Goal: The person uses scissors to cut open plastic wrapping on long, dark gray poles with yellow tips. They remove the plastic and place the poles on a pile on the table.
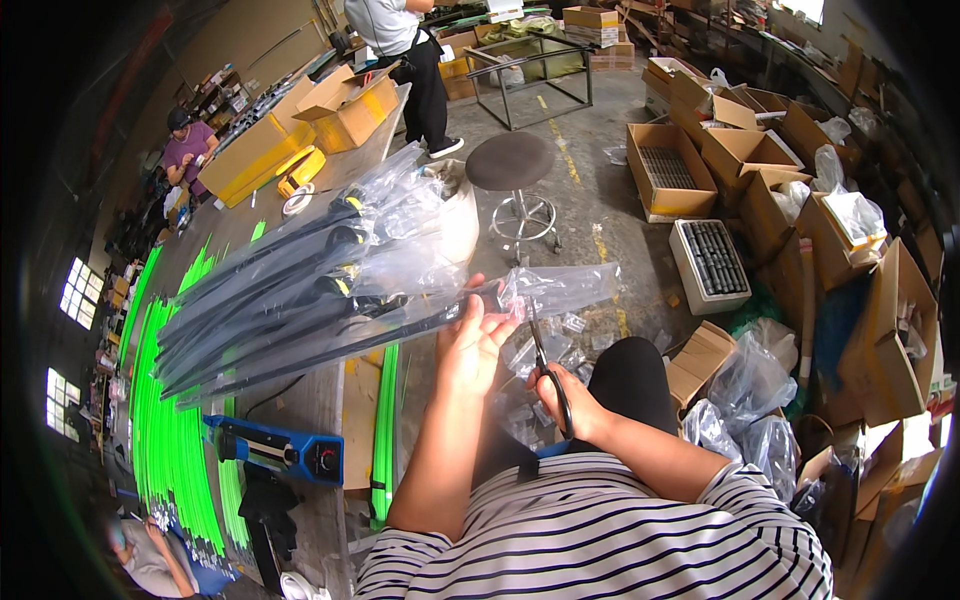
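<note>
My left hand (470, 345) is closed around the end of a long clear plastic sleeve (575, 285) with a dark rod inside it. The sleeve's loose end sticks out to the right past my fingers. In my right hand (572, 402) is a pair of black-handled scissors (541, 352), blades pointing up at the sleeve just right of my left fingers. Whether the blades touch the plastic I cannot tell. Left of my hands, a pile of dark rods in clear sleeves (290, 285) lies on the workbench (318, 420).
Bright green rods (165, 400) and a blue device with a knob (275, 448) occupy the bench. A round stool (510, 162) stands ahead. Open cardboard boxes (670, 172) and crumpled clear bags (755, 375) crowd the right. Three other people are around: a standing person (425, 85), two at left.
</note>
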The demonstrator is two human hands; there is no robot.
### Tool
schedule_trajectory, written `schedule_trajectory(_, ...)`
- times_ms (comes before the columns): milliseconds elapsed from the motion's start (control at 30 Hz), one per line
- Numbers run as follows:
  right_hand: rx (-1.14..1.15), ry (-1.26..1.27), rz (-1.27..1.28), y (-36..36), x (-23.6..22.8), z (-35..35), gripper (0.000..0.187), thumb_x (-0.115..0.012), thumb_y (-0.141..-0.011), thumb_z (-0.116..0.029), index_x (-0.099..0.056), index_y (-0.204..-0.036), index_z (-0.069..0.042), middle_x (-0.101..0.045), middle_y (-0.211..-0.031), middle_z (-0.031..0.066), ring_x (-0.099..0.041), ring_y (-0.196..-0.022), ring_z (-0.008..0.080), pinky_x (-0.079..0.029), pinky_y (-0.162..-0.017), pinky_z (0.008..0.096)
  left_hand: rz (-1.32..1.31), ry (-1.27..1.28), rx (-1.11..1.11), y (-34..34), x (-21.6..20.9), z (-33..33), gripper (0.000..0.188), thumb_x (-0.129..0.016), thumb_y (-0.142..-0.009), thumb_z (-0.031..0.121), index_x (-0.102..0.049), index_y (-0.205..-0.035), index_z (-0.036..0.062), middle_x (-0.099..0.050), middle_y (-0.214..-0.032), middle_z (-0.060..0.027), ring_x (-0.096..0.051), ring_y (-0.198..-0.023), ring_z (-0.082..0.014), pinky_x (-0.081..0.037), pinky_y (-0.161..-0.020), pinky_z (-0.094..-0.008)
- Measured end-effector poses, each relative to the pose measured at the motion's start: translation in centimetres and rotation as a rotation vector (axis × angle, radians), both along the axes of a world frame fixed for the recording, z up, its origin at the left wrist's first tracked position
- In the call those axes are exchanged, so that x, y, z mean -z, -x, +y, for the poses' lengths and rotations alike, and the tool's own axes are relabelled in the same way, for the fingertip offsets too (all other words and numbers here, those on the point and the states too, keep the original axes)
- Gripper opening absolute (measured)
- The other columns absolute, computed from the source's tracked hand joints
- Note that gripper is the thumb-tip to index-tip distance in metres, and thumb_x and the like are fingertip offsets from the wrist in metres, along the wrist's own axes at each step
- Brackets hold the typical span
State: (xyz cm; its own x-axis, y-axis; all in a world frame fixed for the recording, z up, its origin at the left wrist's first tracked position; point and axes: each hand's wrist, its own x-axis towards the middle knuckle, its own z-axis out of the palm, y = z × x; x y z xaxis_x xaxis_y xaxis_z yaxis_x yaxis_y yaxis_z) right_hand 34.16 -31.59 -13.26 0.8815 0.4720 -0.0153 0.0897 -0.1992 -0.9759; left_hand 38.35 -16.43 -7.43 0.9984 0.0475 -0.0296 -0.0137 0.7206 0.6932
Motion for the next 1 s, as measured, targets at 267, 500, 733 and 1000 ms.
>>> schedule_trajectory(267,0.096,0.011,-0.045,0.0,-0.6,0.6,0.044,-0.036,-0.086,-0.039,-0.046,-0.077,0.003,-0.048,-0.073,0.0232,-0.047,-0.072,0.0399,-0.037,-0.065,0.0427,-0.004,0.014,-0.006,0.4,0.0,-0.3,0.039,-0.051,-0.084,0.022,-0.038,-0.117,0.0052,-0.053,-0.102,-0.0147,-0.058,-0.087,-0.03,-0.048,-0.075,-0.0409)
schedule_trajectory(500,0.179,0.105,-0.2,0.2,-1.2,0.4,0.044,-0.039,-0.086,-0.036,-0.048,-0.069,0.003,-0.047,-0.064,0.0224,-0.047,-0.064,0.0402,-0.038,-0.059,0.0424,0.006,0.037,0.002,0.6,-0.2,-0.5,0.041,-0.05,-0.085,0.023,-0.036,-0.119,0.0057,-0.056,-0.098,-0.0131,-0.057,-0.087,-0.0312,-0.048,-0.076,-0.0446)
schedule_trajectory(733,0.21,0.082,-0.196,0.4,-1.4,0.3,0.037,-0.048,-0.084,-0.029,-0.05,-0.064,0.002,-0.048,-0.059,0.0205,-0.047,-0.056,0.0385,-0.038,-0.052,0.0408,-0.003,0.049,0.018,0.6,-0.3,-0.6,0.04,-0.048,-0.086,0.023,-0.035,-0.119,0.0059,-0.055,-0.101,-0.0117,-0.058,-0.086,-0.0303,-0.048,-0.076,-0.045)
schedule_trajectory(1000,0.244,0.071,-0.32,-0.2,-0.1,0.3,0.034,-0.051,-0.081,-0.028,-0.047,-0.067,0.003,-0.048,-0.065,0.0236,-0.048,-0.062,0.041,-0.038,-0.057,0.0436,-0.017,-0.006,0.072,0.8,0.5,-0.3,0.034,-0.042,-0.088,0.027,-0.04,-0.117,0.0101,-0.052,-0.108,-0.0098,-0.055,-0.093,-0.0298,-0.047,-0.079,-0.0435)
